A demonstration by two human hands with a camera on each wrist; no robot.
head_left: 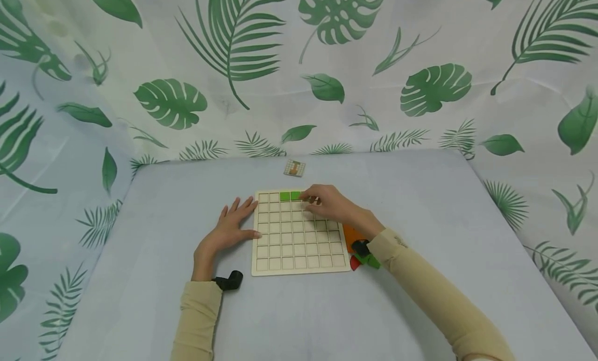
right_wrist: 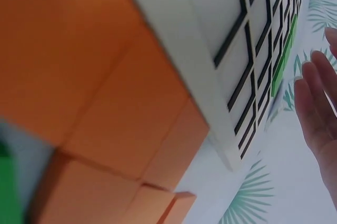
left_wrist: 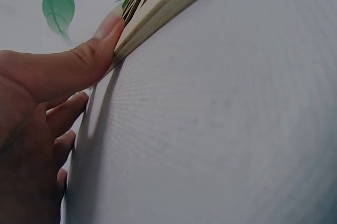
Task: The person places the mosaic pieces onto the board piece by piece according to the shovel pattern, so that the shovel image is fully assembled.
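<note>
A pale wooden grid board (head_left: 299,273) lies flat on the table. Two green squares (head_left: 285,196) fill cells side by side in its far row. My left hand (head_left: 229,230) has its fingers spread along the board's left side, with the thumb (left_wrist: 108,27) against the edge. Over the far row, my right hand (head_left: 329,202) has its fingertips right at the right end of the green squares. From the right wrist, its fingers (right_wrist: 313,90) look fairly straight beside the green strip (right_wrist: 284,58), and no piece shows between them.
Orange pieces (right_wrist: 131,108) lie along the board's right edge, partly under the right forearm. Green pieces (head_left: 372,261) and a red piece (head_left: 355,263) are by the near right corner. A small patterned card (head_left: 294,168) lies beyond the board, before a leaf-printed cloth backdrop (head_left: 261,117).
</note>
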